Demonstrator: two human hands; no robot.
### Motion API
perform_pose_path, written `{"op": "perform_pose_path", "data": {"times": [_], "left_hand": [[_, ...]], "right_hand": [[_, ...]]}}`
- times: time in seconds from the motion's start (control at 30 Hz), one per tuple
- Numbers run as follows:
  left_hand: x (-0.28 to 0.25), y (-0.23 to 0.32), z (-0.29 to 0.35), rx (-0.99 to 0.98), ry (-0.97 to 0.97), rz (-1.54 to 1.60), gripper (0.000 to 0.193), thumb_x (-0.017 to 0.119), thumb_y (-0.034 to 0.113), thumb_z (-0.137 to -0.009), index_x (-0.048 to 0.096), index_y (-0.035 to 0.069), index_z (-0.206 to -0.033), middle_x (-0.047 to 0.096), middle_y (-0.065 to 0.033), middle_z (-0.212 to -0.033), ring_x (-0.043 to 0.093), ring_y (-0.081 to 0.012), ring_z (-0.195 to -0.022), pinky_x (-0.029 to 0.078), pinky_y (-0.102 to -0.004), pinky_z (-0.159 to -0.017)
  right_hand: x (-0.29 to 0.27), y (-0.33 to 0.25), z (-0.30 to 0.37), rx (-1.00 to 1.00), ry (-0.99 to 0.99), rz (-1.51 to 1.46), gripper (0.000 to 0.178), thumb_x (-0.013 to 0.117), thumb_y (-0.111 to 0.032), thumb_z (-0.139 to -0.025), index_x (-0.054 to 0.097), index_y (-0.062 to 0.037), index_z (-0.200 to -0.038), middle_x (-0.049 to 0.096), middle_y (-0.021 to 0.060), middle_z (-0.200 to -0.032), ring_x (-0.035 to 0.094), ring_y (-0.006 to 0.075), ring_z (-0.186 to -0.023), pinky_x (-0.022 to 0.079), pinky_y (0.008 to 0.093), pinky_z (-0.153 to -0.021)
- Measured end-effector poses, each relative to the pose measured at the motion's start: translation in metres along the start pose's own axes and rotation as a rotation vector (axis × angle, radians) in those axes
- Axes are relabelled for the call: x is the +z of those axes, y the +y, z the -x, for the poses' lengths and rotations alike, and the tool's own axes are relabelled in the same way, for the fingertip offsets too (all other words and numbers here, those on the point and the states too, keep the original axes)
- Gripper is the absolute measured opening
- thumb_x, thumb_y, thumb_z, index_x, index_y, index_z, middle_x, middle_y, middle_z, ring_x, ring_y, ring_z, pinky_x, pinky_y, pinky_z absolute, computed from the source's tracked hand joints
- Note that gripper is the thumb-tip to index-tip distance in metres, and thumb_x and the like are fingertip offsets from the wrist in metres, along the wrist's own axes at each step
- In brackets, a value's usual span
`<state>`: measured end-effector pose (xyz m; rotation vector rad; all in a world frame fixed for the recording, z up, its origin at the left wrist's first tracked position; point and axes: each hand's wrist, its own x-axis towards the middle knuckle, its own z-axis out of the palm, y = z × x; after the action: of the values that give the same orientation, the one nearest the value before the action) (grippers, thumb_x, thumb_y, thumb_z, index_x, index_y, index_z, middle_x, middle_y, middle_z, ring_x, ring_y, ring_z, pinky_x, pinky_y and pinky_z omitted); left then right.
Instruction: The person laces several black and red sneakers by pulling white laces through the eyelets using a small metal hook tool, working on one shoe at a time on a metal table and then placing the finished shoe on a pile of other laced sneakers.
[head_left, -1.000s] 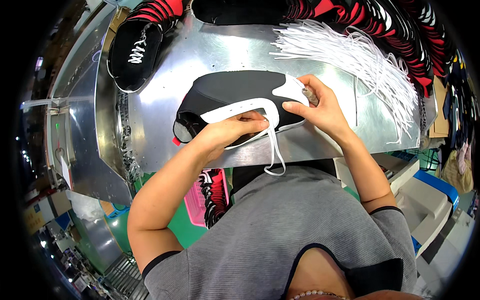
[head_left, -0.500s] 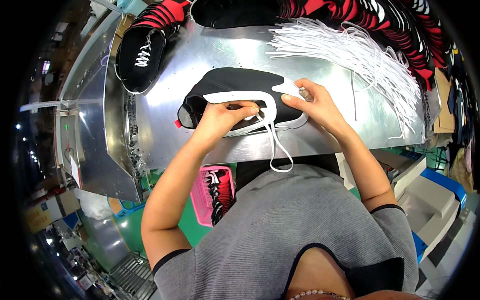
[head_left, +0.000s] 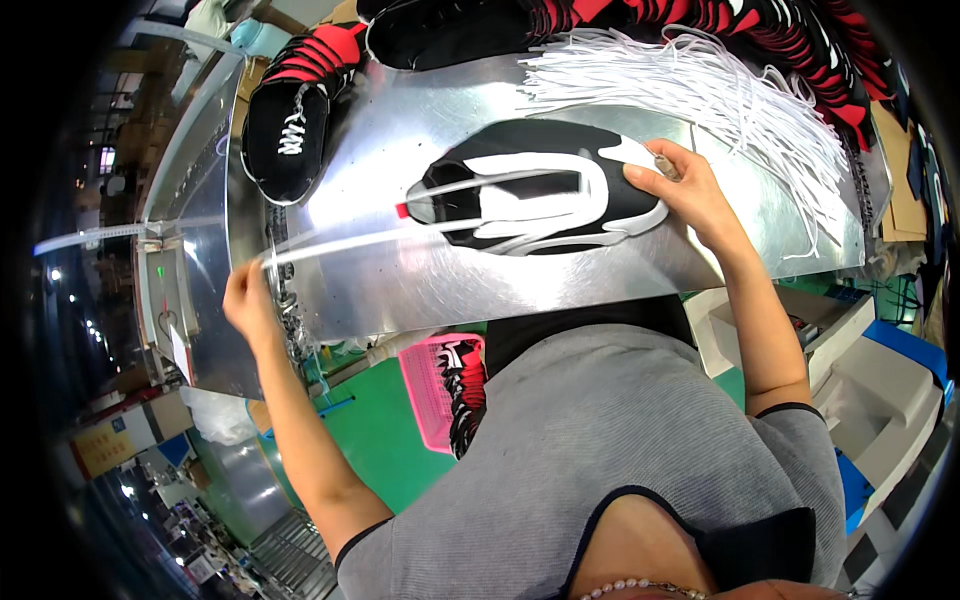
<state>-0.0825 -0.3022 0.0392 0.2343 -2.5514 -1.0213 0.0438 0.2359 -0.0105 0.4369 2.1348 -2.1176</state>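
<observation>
Left hand (head_left: 252,305): closing at the fingertips, pinching the white lace (head_left: 370,236) out near the desk's left edge.
White lace: running tight and blurred from the left hand rightward to the black shoe upper (head_left: 530,135); a second strand is stretching above the opening.
Right hand (head_left: 695,195): curling half closed, its thumb resting on the upper's toe end, its fingers lying beside a small brownish piece (head_left: 664,166); the pictures are not showing whether it is gripping the edge underneath.
Black shoe upper: lying flat between the hands, red heel tab (head_left: 403,211) facing the left hand.
Likely slip: if the right thumb is pressing too lightly, a hard tug could be skewing the upper leftward; uneven strands could be twisting or snagging at the lacing panel.
Desk (head_left: 545,290): ending just below the upper, between the hands and the torso; bare metal is giving the left hand its room.
Lace bundle (head_left: 690,90): spreading above the right hand, crowding movement that way.
Laced upper (head_left: 285,140): sitting above the left hand.
</observation>
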Motion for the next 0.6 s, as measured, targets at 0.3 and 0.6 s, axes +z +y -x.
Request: {"op": "perform_pose_path", "data": {"times": [0.3,0.6], "left_hand": [[0.077,0.203,0.102,0.676,-0.818,0.486,0.003,0.067,0.0,-0.085,0.068,0.001,-0.086,0.067,-0.0141,-0.116,0.059,-0.0253,-0.11,0.042,-0.0377,-0.098],[0.158,0.237,0.122,0.714,-0.587,0.394,0.006,0.074,0.01,-0.08,0.072,0.007,-0.085,0.065,-0.0097,-0.121,0.053,-0.0283,-0.114,0.039,-0.0382,-0.099]], "right_hand": [[0.002,0.002,-0.009,-0.313,0.261,0.862,0.038,0.075,-0.026,-0.085,0.068,-0.0029,-0.114,0.065,0.0044,-0.093,0.059,0.012,-0.083,0.047,0.0274,-0.074],[0.053,-0.024,-0.005,-0.426,-0.049,0.004,0.019,0.07,-0.015,-0.089,0.071,-0.003,-0.104,0.064,0.002,-0.093,0.058,0.0112,-0.086,0.046,0.0257,-0.076]]}}
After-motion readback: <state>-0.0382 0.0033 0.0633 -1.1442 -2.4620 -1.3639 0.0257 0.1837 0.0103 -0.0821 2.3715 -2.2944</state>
